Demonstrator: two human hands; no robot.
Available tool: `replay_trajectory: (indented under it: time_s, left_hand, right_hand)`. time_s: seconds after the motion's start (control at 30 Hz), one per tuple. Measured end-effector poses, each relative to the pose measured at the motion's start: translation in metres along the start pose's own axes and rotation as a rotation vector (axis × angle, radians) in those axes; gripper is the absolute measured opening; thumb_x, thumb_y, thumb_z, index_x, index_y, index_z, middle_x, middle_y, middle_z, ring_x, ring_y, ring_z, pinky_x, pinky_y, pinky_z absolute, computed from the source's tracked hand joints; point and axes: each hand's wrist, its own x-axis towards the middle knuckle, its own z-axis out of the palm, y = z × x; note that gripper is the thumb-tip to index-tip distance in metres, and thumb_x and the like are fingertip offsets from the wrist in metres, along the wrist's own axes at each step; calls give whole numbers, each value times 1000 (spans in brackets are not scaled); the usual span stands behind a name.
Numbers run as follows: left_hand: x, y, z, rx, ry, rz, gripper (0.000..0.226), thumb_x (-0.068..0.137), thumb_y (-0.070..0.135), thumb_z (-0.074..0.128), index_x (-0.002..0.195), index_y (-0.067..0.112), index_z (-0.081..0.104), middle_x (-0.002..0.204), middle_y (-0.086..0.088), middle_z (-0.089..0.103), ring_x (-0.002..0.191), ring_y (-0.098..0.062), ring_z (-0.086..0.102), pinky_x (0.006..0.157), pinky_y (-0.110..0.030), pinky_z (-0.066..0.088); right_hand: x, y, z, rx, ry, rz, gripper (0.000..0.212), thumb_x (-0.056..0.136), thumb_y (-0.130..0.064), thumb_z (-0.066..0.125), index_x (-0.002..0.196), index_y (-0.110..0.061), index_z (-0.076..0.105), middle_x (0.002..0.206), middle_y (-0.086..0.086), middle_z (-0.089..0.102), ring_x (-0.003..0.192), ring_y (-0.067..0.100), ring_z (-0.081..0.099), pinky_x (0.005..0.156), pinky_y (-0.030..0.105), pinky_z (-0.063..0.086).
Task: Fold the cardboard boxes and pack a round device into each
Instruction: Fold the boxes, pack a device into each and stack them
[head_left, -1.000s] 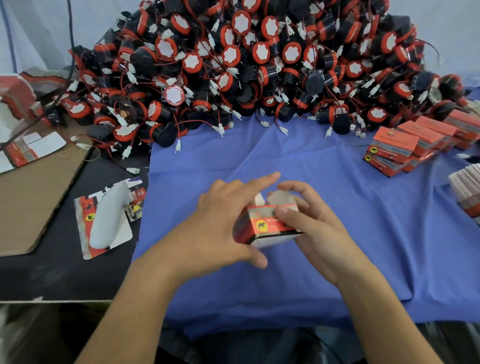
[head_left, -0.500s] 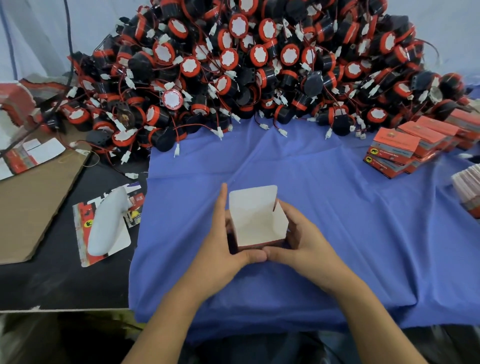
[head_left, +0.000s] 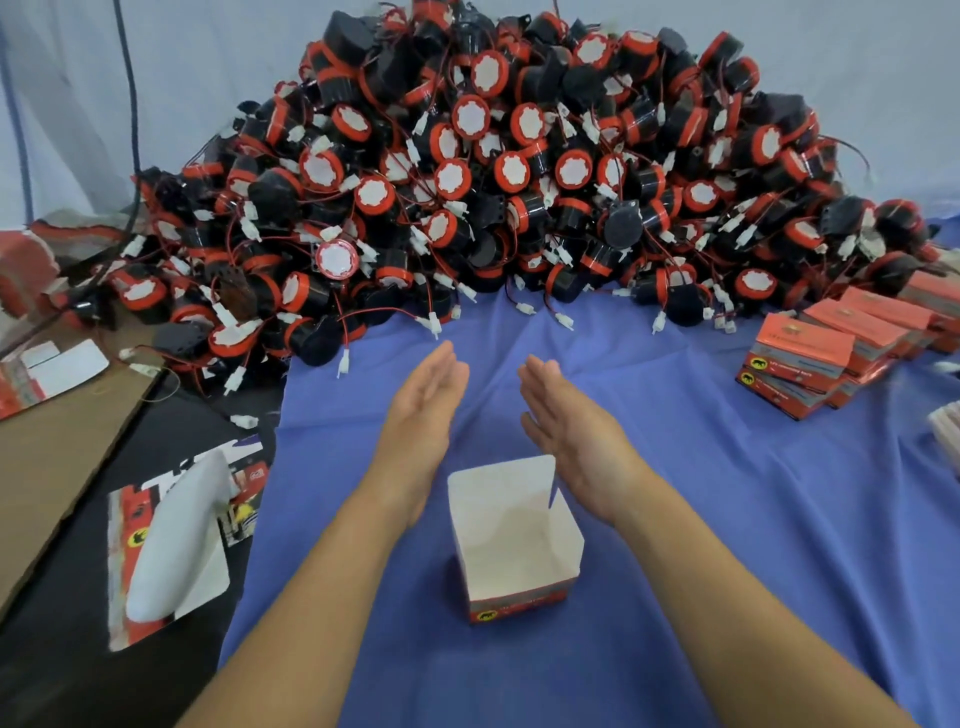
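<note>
An open cardboard box (head_left: 511, 540), white inside with a red band at its base, stands upright on the blue cloth (head_left: 727, 519) between my forearms, lid flap raised at the back. Nothing is inside it. My left hand (head_left: 423, 410) and my right hand (head_left: 569, 421) are stretched out past the box with straight fingers, palms facing each other, holding nothing. Just beyond the fingertips rises a big heap of round black-and-red devices (head_left: 519, 182) with red wires and white plugs.
Stacked closed red boxes (head_left: 826, 353) lie at the right. On the black surface at the left are flat unfolded box blanks (head_left: 166, 551) and a brown cardboard sheet (head_left: 57, 452). A pale curtain hangs behind the heap.
A second ago both hands were folding the box; then they set it upright. Now they have let go of it and moved forward toward the heap.
</note>
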Motion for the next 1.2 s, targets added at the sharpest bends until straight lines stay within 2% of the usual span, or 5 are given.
replay_trajectory:
  time_s: [0.5,0.6,0.83,1.03,1.2]
  left_hand:
    - [182,-4,2,544,447,185,52,100,0,48,151,9,47,150,-15,45,139,-29,43,112,-32,38]
    - [207,6,-13,646,407,168,56,99,1,48,155,4,38,156,-17,38,144,-31,38,119,-36,33]
    - [230,7,-29,530,436,53,44,97,0,46,141,-5,51,145,-25,50,130,-36,53,110,-45,43]
    - [206,6,-34,364,353,73,60,88,-6,52,144,14,50,138,-13,57,124,-28,59,104,-45,53]
    - [166,12,-27,95,358,168,46,91,-8,56,131,14,52,124,0,65,111,-12,67,87,-27,57]
  right_hand:
    - [183,-34,73,-180,-37,-70,52,106,5,41,155,-9,39,154,2,47,127,13,56,92,15,53]
    - [211,-39,85,-152,-39,-64,54,105,10,38,156,-7,38,160,8,42,145,24,45,113,33,45]
    - [236,-43,105,-293,-99,2,57,100,3,35,149,-24,47,128,11,66,120,44,63,97,54,55]
    - [222,-44,99,-208,-18,-66,68,94,14,43,153,-20,45,99,-6,67,92,23,71,59,27,59]
    - [181,-48,93,-290,68,-286,75,88,20,52,151,-21,47,144,5,49,126,19,57,92,29,59]
